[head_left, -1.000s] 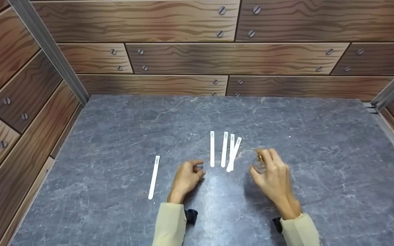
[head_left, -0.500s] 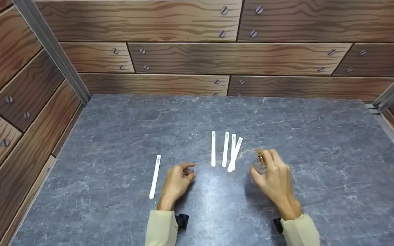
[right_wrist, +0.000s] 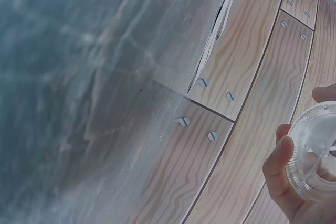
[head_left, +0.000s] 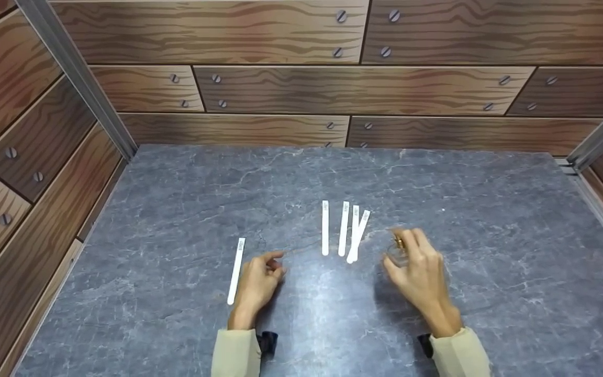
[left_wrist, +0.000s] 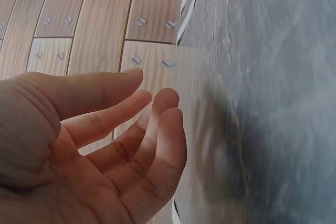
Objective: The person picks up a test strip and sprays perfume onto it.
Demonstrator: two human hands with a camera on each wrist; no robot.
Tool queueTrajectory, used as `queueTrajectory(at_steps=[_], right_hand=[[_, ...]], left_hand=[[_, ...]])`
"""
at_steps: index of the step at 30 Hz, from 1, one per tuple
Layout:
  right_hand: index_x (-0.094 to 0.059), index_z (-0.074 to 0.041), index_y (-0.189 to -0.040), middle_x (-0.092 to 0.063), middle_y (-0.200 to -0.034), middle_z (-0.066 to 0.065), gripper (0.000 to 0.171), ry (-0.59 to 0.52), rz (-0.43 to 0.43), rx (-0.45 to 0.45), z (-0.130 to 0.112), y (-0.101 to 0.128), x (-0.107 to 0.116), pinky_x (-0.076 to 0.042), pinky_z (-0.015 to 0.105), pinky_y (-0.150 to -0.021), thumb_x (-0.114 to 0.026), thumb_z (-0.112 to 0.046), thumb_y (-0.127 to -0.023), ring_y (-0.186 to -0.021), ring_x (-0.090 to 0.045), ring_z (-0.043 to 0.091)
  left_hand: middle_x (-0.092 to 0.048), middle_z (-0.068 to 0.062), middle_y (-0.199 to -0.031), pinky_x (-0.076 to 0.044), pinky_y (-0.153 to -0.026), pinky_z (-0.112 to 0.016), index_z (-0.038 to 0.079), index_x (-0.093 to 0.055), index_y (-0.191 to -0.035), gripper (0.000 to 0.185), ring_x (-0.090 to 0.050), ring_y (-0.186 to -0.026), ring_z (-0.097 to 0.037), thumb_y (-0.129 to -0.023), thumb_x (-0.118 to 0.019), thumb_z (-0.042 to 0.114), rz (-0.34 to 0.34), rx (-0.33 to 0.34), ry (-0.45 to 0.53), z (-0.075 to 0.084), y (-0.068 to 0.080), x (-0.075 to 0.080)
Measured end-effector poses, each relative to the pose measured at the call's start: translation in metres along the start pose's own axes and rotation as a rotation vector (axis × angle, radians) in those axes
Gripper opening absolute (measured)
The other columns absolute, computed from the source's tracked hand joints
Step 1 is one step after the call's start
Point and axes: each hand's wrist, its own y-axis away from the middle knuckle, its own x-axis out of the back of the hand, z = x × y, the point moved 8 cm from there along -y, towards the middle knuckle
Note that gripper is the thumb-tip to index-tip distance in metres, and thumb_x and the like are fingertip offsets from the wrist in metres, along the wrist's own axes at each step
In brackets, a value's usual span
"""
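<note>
On the grey stone table (head_left: 437, 178), my right hand (head_left: 421, 267) grips a small clear glass bottle (head_left: 397, 252) with a gold top, held just right of a fan of several white paper strips (head_left: 343, 229). The right wrist view shows the bottle's round glass base (right_wrist: 317, 153) between my fingers. My left hand (head_left: 258, 276) hovers low over the table with relaxed fingers and holds nothing. It is right beside a single white strip (head_left: 236, 270) that lies apart to the left. The left wrist view shows its bare palm (left_wrist: 105, 150).
Wood-patterned panels (head_left: 280, 89) with screw heads wall the table at the back and on both sides. Metal corner posts (head_left: 79, 78) stand at the back left and back right. Both my sleeves are pale beige.
My left hand has slid left and back, away from the fanned strips and close to the single strip. The right hand and bottle have stayed in place.
</note>
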Motion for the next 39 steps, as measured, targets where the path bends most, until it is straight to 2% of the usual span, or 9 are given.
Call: queueTrajectory(at_steps=[9, 17, 26, 32, 39], right_hand=[[-0.064, 0.005, -0.101, -0.062, -0.082, 0.015, 0.045, 0.004, -0.007, -0.008, -0.001, 0.0, 0.0, -0.052, 0.034, -0.042, -0.078, 0.014, -0.06, -0.053, -0.058, 0.026], [-0.064, 0.005, -0.103, -0.062, -0.083, 0.015, 0.045, 0.008, -0.013, -0.009, 0.0, 0.001, 0.0, -0.053, 0.036, -0.044, -0.077, 0.014, -0.061, -0.055, -0.059, 0.025], [-0.064, 0.004, -0.103, -0.062, -0.083, 0.015, 0.046, 0.01, -0.01, -0.008, 0.0, 0.0, 0.001, -0.051, 0.034, -0.043, -0.079, 0.013, -0.061, -0.054, -0.058, 0.025], [-0.063, 0.004, -0.103, -0.061, -0.082, 0.014, 0.045, 0.019, -0.015, -0.009, 0.001, 0.002, 0.001, -0.051, 0.035, -0.043, -0.078, 0.012, -0.062, -0.054, -0.057, 0.023], [-0.064, 0.005, -0.103, -0.061, -0.083, 0.014, 0.044, 0.011, -0.012, -0.001, 0.001, 0.001, 0.0, -0.052, 0.036, -0.044, -0.077, 0.013, -0.061, -0.056, -0.058, 0.025]], left_hand=[[-0.069, -0.014, -0.086, -0.056, -0.069, -0.03, -0.013, -0.068, -0.113, 0.03, -0.069, -0.078, -0.024, -0.084, -0.069, -0.01, 0.036, -0.017, 0.012, -0.007, 0.004, 0.015], [-0.07, -0.019, -0.098, -0.058, -0.07, -0.034, -0.013, -0.066, -0.118, 0.032, -0.071, -0.084, -0.027, -0.087, -0.068, -0.01, 0.047, 0.042, 0.026, -0.012, 0.008, 0.025], [-0.07, -0.02, -0.1, -0.058, -0.071, -0.034, -0.013, -0.066, -0.119, 0.033, -0.071, -0.088, -0.029, -0.086, -0.069, -0.01, 0.084, 0.067, 0.031, -0.018, 0.013, 0.039], [-0.07, -0.02, -0.102, -0.055, -0.067, -0.031, -0.012, -0.066, -0.121, 0.034, -0.069, -0.084, -0.024, -0.088, -0.069, -0.007, 0.1, 0.104, 0.01, -0.024, 0.017, 0.047], [-0.07, -0.02, -0.101, -0.055, -0.075, -0.038, -0.012, -0.067, -0.119, 0.035, -0.068, -0.085, -0.025, -0.084, -0.07, -0.008, 0.137, 0.113, -0.027, -0.031, 0.02, 0.059]])
